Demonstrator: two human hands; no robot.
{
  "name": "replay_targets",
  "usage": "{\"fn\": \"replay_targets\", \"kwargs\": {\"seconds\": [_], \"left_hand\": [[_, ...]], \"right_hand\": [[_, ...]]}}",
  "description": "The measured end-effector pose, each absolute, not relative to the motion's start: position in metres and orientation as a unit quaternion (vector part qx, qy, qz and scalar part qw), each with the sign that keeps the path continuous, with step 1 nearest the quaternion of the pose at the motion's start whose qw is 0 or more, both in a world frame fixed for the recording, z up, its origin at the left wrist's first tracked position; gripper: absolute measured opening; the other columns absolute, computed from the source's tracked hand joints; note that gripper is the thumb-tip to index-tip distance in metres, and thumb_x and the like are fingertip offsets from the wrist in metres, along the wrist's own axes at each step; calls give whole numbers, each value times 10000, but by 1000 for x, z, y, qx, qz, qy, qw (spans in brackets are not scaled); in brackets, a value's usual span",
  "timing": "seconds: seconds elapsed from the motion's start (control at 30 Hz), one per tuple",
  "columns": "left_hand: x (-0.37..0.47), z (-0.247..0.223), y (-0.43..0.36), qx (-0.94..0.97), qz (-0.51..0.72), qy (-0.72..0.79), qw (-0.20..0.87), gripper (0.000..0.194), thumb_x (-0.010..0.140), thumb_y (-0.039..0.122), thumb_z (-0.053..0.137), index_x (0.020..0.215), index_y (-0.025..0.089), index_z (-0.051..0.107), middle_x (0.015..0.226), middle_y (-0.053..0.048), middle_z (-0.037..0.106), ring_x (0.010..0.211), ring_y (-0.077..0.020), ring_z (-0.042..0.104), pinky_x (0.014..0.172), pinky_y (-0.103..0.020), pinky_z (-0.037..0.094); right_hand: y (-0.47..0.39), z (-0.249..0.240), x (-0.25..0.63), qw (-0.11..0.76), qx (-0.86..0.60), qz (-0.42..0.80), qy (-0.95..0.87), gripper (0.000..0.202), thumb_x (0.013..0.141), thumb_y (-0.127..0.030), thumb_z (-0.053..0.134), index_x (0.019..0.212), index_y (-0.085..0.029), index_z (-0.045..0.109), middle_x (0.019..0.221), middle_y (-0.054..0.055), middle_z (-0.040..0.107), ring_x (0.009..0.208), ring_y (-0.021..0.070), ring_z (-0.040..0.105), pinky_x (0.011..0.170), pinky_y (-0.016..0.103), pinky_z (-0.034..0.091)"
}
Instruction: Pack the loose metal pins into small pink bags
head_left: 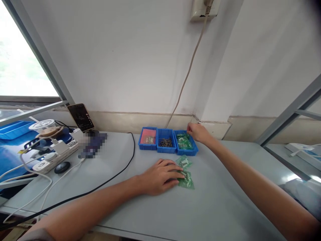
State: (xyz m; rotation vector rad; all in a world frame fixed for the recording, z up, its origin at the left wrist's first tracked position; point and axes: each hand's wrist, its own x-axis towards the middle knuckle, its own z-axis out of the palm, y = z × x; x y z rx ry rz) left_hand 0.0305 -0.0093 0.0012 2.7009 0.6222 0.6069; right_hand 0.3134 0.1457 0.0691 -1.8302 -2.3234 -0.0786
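Observation:
My left hand (162, 176) lies on the table, palm down with fingers stretched out. Its fingertips touch a small green plastic bag (187, 182) of small metal parts. Just behind that bag lies another green bag (184, 162). Over the back right rim of the right blue bin (194, 150), my right hand (198, 131) has its fingers closed together; whatever they hold is hidden. Several green bags (184, 141) of parts fill that bin. Dark screws (166, 143) lie in the middle blue bin (167, 151). The left blue bin (147, 147) holds pink material (146, 134) and a clear bag of parts.
A black cable (110, 183) crosses the table on the left. Farther left are a phone (80, 117) on a stand, a white power strip (54, 160) with cords and a black round object (62, 167). Behind the bins, a pale cord (188, 72) hangs down the wall.

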Motion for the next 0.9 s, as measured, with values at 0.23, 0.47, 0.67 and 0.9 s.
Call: {"fn": "replay_targets", "kwargs": {"seconds": [0.23,0.47,0.67,0.9], "left_hand": [[31,-4,-9,935,243,230,122,313,1091,417,606,1354,274,697,1447,-47,696,1367,-273,577,1161,-419,382],[32,-12,-3,912,265,300,92,340,1011,508,733,1181,216,700,1222,-57,738,1174,-256,645,984,-393,435],[31,-12,-3,909,261,320,59,383,975,496,776,1205,204,682,1198,-64,725,1144,-275,626,955,-407,455],[26,-12,3,906,267,329,-9,121,1080,233,604,1149,188,693,1128,-61,751,1098,-256,646,966,-422,449]], "right_hand": [[122,62,319,149,-554,-54,-817,133,987,-117,611,942,-211,693,903,66,777,847,251,710,716,316,453],[62,48,296,276,-537,-114,-789,194,1113,-287,433,1122,-207,609,1078,139,720,996,309,680,829,389,506],[8,19,286,218,-438,11,-872,143,1120,-305,477,1088,-251,605,1041,72,693,888,257,692,751,371,546],[3,9,291,208,-406,107,-884,142,1116,-267,502,1157,-254,638,1134,67,661,919,223,696,808,358,574]]}}
